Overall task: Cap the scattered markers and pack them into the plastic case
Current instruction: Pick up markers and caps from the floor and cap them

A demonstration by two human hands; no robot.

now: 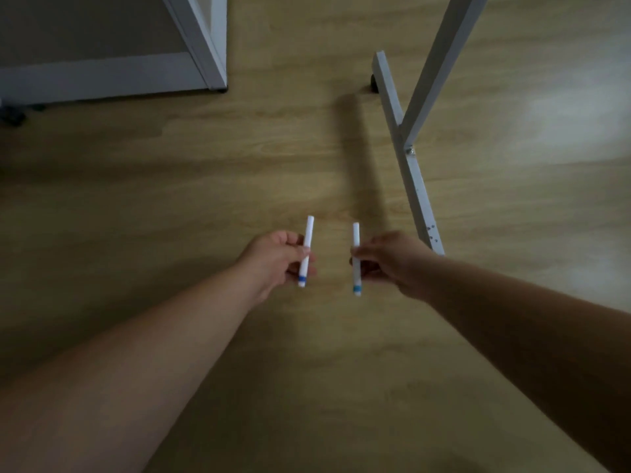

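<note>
The fingers of the left hand [276,257] are curled round a white marker [306,251], pinching it near its middle; the fingers of the right hand [392,259] pinch a second white marker [355,259] the same way. Both markers sit at the centre of the frame, held above the wooden floor [239,158], just beside one another but apart. Each long axis runs nearly up and down the picture, the two roughly parallel, a blue band near each lower end. They look capped, though the dim, soft view makes that uncertain. Neither hand is nearer the other's marker.

No plastic case is in view, so which way the markers must travel cannot be told. At right of centre stands a white stand leg [409,172]; a white frame [201,46] fills the upper left.
</note>
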